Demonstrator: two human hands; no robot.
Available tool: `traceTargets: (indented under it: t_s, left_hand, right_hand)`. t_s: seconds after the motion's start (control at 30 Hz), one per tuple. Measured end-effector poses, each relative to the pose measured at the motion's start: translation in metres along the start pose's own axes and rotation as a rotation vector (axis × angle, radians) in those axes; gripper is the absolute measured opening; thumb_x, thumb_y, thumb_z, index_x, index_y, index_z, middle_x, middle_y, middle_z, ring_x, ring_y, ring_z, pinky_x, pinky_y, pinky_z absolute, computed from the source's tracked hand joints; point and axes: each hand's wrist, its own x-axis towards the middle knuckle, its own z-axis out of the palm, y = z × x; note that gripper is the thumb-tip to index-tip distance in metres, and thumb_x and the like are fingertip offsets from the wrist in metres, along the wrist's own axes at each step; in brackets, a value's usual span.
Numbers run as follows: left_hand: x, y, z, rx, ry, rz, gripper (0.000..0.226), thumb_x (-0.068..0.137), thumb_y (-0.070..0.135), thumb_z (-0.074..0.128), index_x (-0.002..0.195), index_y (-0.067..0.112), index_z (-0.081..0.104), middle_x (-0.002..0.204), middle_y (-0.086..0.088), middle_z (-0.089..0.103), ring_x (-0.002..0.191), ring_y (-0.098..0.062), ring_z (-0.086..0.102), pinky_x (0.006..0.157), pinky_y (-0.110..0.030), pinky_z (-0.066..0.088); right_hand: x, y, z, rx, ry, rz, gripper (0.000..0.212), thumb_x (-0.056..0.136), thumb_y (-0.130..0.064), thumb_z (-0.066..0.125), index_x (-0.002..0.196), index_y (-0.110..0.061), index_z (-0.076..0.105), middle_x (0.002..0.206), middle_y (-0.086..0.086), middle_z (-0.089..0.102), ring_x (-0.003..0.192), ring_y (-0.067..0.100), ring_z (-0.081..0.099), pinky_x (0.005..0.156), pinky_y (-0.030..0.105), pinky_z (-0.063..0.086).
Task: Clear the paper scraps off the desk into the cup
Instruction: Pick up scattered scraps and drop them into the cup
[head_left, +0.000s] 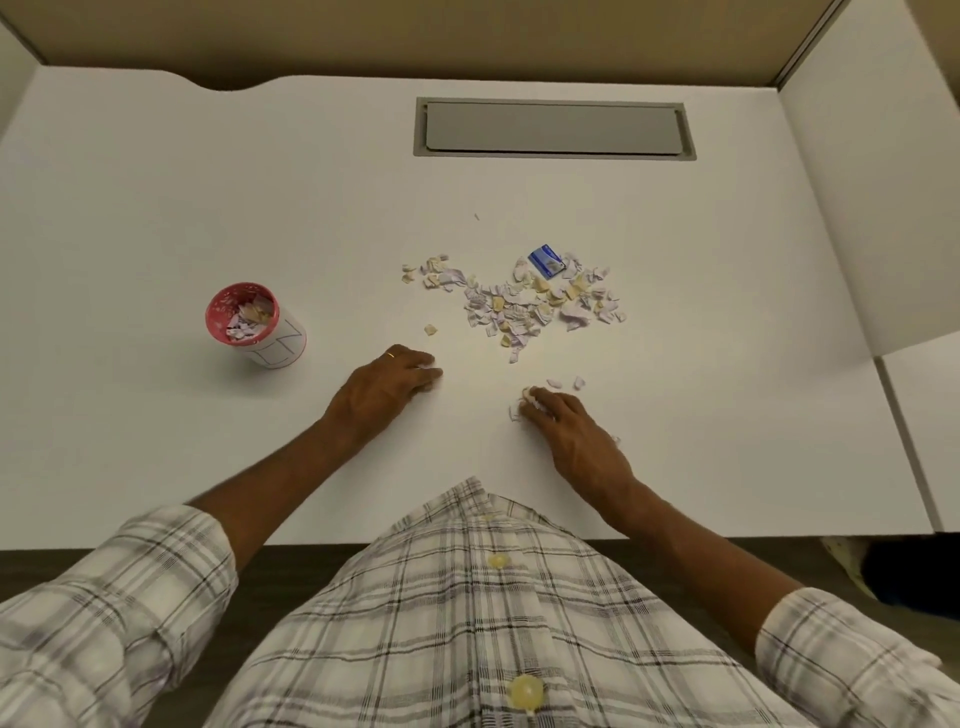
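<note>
Warm overhead light, soft shadows, slight blur (edges bowed, wide-angle)

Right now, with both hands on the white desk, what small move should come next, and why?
Probably close the right hand on the torn paper bits under its fingertips and carry them to the red-rimmed paper cup on the left. The cup already holds scraps, and the big scattered scrap pile remains farther away.

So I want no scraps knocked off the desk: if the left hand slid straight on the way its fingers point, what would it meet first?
Probably bare desk first; the left hand points right and slightly away, toward the lowest scraps of the main pile, though it might pass just below them.
</note>
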Motion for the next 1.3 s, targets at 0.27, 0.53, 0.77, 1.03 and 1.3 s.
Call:
traceTargets:
  t_s: [0.27,0.53,0.77,1.03,1.3]
  left_hand:
    - [0.012,0.002,-0.002,-0.213,-0.014,-0.191,0.019,0.091,-0.007,0.058,0.1,-0.003,0.074,0.093,-0.018,0.072,0.092,-0.031,0.067,0.083,-0.032,0.057]
    - [0.012,0.011,-0.031,-0.497,0.224,-0.406,0.019,0.087,0.004,0.072,0.103,0.012,0.079,0.098,-0.002,0.077,0.083,0.011,0.067,0.072,-0.001,0.048]
    - [-0.001,-0.005,-0.107,-0.522,0.475,-0.377,0.02,0.085,0.012,0.074,0.104,0.019,0.078,0.097,0.012,0.076,0.091,0.004,0.07,0.082,-0.008,0.051]
    - [-0.046,-0.073,-0.154,-0.24,0.406,-0.44,0.021,0.091,0.011,0.065,0.107,0.018,0.076,0.11,0.002,0.074,0.101,-0.008,0.065,0.092,-0.015,0.047]
    - [-0.057,-0.091,-0.144,-0.122,0.34,-0.507,0.03,0.089,0.035,0.071,0.118,0.025,0.072,0.122,0.001,0.071,0.114,-0.019,0.066,0.098,-0.029,0.049]
  right_hand:
    - [0.048,-0.005,-0.023,0.126,0.152,0.044,0.018,0.092,-0.002,0.065,0.107,-0.003,0.075,0.113,0.013,0.075,0.103,0.033,0.072,0.089,0.043,0.057]
    - [0.07,-0.003,-0.045,0.814,0.288,0.519,0.013,0.087,-0.007,0.076,0.096,-0.014,0.081,0.087,0.005,0.08,0.063,0.008,0.067,0.066,0.025,0.057]
    - [0.062,-0.003,-0.04,1.036,0.269,0.644,0.018,0.083,-0.014,0.082,0.101,-0.015,0.081,0.097,0.007,0.079,0.08,0.013,0.066,0.078,0.037,0.054]
    - [0.068,-0.019,-0.035,1.051,0.299,0.648,0.017,0.083,-0.018,0.082,0.1,-0.019,0.081,0.086,0.0,0.077,0.079,0.014,0.066,0.08,0.038,0.055]
    - [0.094,-0.046,-0.039,1.107,0.31,0.583,0.018,0.083,-0.017,0.082,0.101,-0.016,0.08,0.091,0.012,0.078,0.079,0.018,0.07,0.083,0.038,0.058]
